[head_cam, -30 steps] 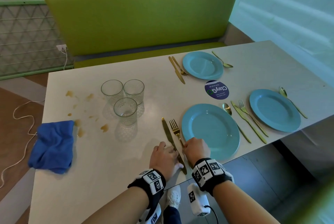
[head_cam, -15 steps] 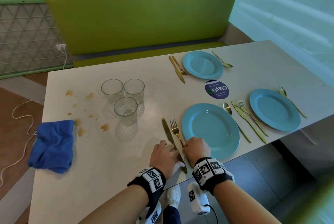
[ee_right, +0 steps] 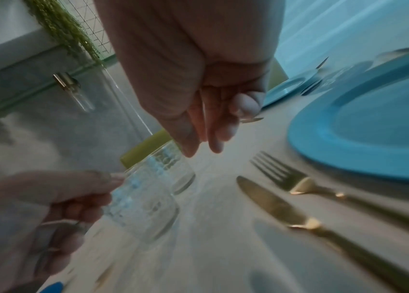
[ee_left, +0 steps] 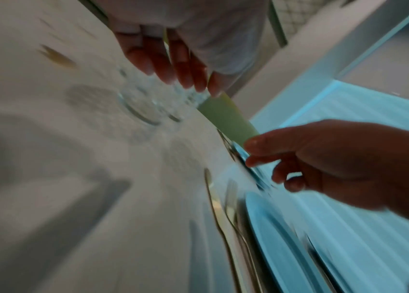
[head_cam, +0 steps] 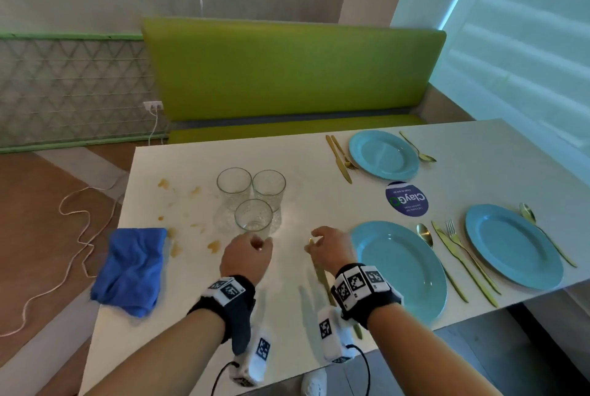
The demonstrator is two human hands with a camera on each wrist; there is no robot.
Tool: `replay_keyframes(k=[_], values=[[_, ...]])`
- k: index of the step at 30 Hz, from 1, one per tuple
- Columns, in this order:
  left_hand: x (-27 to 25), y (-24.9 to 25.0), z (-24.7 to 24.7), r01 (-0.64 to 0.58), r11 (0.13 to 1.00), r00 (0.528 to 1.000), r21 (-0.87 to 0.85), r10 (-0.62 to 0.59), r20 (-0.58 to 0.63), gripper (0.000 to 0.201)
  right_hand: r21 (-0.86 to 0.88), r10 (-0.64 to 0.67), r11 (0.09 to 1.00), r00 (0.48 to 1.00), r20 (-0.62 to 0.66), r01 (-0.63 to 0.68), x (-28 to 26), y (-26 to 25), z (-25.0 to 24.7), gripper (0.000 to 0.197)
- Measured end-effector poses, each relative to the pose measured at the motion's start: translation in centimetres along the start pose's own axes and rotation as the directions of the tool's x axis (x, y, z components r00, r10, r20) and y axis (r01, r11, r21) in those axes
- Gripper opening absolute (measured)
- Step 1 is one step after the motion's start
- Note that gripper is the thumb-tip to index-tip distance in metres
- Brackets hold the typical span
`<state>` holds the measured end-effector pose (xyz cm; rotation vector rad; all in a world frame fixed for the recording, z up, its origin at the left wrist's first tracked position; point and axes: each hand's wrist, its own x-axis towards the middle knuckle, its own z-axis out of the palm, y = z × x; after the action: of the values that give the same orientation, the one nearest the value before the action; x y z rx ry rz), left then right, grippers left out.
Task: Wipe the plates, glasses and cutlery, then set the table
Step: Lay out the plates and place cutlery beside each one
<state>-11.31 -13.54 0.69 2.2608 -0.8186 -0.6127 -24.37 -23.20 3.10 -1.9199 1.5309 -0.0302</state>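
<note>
Gold knife (ee_right: 277,206) released; left hand (head_cam: 245,256) moved to nearest glass (head_cam: 253,217).

three plates (head_cam: 383,154), three glasses (head_cam: 234,185), one cloth (head_cam: 131,268)

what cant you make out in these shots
- Head view: whether the left hand touches the nearest glass; the hand covers its base.
- Head view: the knife and fork left of the near plate, mostly hidden behind the right hand and wrist band.
- Left wrist view: motion blur smears the glasses.
- Head view: small print on the round sticker.
</note>
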Motion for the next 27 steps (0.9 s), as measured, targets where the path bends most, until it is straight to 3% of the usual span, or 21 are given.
replay_keyframes(k=[2, 5, 10, 15, 21, 24, 27], values=[[1.4, -1.5, -1.7, 0.119, 0.989, 0.990, -0.084, -0.124, -0.062, 0.019, 0.001, -0.007, 1.000, 0.999, 0.039, 0.007, 1.2, -1.5, 1.5, 0.055], [3.7, -4.1, -3.4, 0.267, 0.957, 0.960, -0.110, -0.275, -0.058, 0.033, 0.027, -0.049, 0.999, 0.995, 0.091, 0.046, 2.4, -3.4, 4.1, 0.080], [6.1, -5.8, -4.7, 0.306, 0.942, 0.949, -0.138, -0.314, -0.038, 0.036, 0.149, -0.139, 0.981, 0.988, 0.067, 0.128, 3.4, -5.6, 7.5, 0.094], [7.6, -5.9, -4.9, 0.289, 0.944, 0.955, -0.158, -0.295, -0.016, 0.039, 0.274, -0.118, 0.955, 0.993, -0.004, 0.115, 4.0, -6.3, 8.9, 0.095], [9.2, -4.8, -4.8, 0.259, 0.948, 0.965, -0.185, -0.261, 0.016, 0.049, 0.313, -0.134, 0.941, 0.991, -0.011, 0.130, 4.4, -6.4, 9.6, 0.082], [10.2, -4.4, -4.7, 0.251, 0.942, 0.967, -0.224, -0.256, 0.005, 0.066, 0.325, -0.137, 0.936, 0.990, -0.019, 0.136, 4.3, -5.9, 8.8, 0.077], [11.6, -4.0, -4.5, 0.253, 0.923, 0.966, -0.289, -0.260, 0.017, 0.095, 0.314, -0.119, 0.940, 0.991, -0.056, 0.131, 4.5, -4.6, 7.1, 0.070]])
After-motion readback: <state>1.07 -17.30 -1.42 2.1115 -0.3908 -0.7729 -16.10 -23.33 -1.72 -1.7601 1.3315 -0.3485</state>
